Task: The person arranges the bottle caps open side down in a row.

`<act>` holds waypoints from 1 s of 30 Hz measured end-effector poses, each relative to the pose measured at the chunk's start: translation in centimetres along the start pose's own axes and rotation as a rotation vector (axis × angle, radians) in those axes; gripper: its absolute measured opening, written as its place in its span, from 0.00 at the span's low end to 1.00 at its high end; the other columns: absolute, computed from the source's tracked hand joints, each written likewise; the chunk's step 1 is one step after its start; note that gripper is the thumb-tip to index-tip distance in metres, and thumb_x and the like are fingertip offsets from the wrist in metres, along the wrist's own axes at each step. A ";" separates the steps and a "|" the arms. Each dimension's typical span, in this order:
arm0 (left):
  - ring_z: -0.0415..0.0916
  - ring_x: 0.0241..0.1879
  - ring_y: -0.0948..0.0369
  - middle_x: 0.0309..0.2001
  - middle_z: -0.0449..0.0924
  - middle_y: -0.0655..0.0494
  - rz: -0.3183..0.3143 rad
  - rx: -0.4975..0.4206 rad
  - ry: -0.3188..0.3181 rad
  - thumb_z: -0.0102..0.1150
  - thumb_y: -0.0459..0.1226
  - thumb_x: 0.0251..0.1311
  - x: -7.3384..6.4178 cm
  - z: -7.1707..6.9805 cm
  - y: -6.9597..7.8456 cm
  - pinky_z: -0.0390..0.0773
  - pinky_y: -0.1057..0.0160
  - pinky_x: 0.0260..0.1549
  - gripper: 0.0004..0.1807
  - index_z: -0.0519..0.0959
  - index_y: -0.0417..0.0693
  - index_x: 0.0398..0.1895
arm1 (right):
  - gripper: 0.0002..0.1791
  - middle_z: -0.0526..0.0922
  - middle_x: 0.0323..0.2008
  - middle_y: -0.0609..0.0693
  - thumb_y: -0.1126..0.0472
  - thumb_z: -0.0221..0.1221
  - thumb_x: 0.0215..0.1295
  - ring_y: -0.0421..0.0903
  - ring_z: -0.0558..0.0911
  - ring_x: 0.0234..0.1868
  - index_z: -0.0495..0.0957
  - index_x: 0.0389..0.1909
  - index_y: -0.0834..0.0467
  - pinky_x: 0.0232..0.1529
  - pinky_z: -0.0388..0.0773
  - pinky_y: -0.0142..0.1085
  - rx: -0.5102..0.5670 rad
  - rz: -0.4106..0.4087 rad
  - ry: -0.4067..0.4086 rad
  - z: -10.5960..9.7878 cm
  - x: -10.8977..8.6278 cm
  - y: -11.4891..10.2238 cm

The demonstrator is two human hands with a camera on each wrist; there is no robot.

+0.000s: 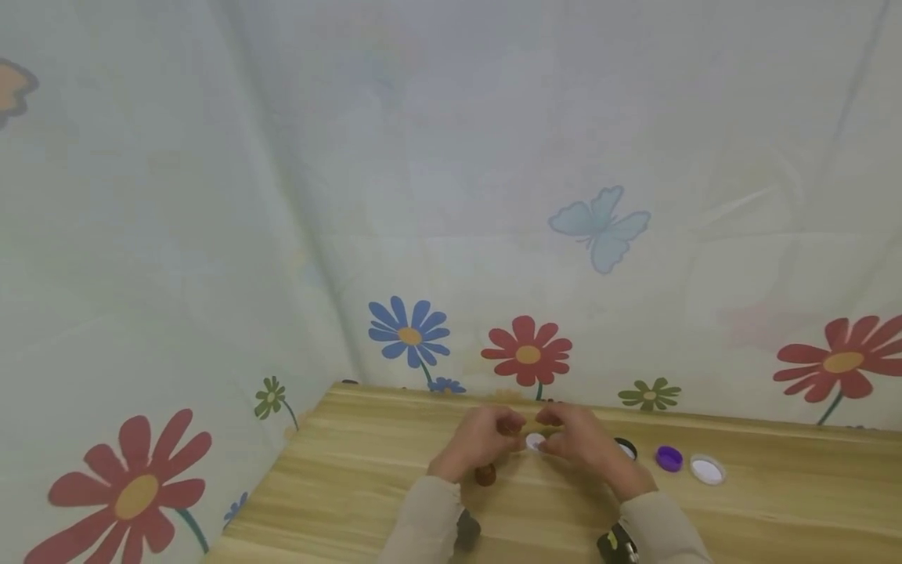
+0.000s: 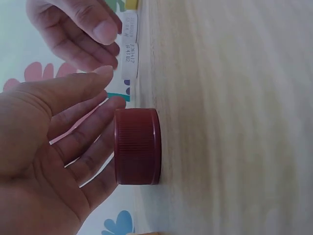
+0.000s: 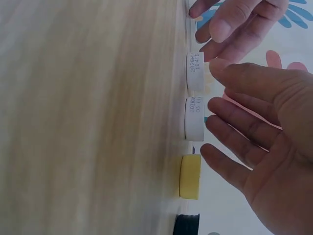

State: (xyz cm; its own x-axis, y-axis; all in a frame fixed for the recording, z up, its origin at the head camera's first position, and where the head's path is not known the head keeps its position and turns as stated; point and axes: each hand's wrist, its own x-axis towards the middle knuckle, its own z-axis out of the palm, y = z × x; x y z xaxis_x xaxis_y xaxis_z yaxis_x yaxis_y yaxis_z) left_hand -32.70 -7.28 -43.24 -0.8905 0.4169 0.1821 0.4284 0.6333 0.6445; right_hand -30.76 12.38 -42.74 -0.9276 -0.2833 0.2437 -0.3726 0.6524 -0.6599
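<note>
Both hands reach over a row of screw caps on the wooden table. In the head view my left hand (image 1: 486,442) is left of a white cap (image 1: 535,442), its fingers loosely bent with nothing in them. A ribbed reddish-brown cap (image 2: 138,147) stands on the table close beside the left fingers (image 2: 93,152). My right hand (image 1: 581,442) faces the left one, its fingers spread and relaxed. Its thumb tip is close to one printed white cap (image 3: 195,71); a second white cap (image 3: 194,119) sits beside that one, near the other fingertips.
A yellow cap (image 3: 190,176) and a black cap (image 3: 187,225) continue the row. Further right are a purple cap (image 1: 669,458) and a pale round lid (image 1: 708,469). Behind the table (image 1: 366,454) hangs a flowered cloth (image 1: 458,157), with another along the left side.
</note>
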 end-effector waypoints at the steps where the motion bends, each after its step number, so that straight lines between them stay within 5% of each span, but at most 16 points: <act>1: 0.80 0.42 0.63 0.42 0.85 0.60 0.003 -0.002 -0.004 0.70 0.38 0.55 0.0 0.1 -0.1 0.78 0.65 0.43 0.16 0.84 0.49 0.48 | 0.17 0.83 0.44 0.55 0.65 0.71 0.51 0.57 0.80 0.50 0.81 0.43 0.60 0.52 0.75 0.52 -0.007 -0.001 -0.002 0.0 0.0 0.1; 17: 0.76 0.32 0.71 0.34 0.84 0.62 0.033 -0.070 -0.051 0.67 0.32 0.56 0.2 0.5 0.0 0.76 0.69 0.37 0.08 0.85 0.47 0.40 | 0.13 0.82 0.37 0.52 0.70 0.67 0.52 0.50 0.80 0.41 0.80 0.39 0.62 0.46 0.76 0.47 -0.021 -0.085 -0.042 0.4 0.0 0.8; 30: 0.76 0.32 0.68 0.34 0.84 0.64 0.008 -0.095 -0.056 0.67 0.32 0.56 0.4 0.6 0.1 0.76 0.68 0.37 0.09 0.85 0.50 0.41 | 0.08 0.83 0.34 0.46 0.66 0.67 0.56 0.45 0.79 0.39 0.82 0.36 0.55 0.44 0.76 0.44 -0.001 -0.058 -0.035 0.5 0.2 1.0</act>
State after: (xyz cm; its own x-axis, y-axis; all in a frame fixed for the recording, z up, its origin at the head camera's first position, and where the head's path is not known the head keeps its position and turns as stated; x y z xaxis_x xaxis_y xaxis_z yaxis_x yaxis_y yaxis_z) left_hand -32.93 -6.69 -43.54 -0.8759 0.4594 0.1477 0.4169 0.5662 0.7111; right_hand -31.31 12.66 -43.72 -0.9029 -0.3448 0.2565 -0.4257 0.6350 -0.6447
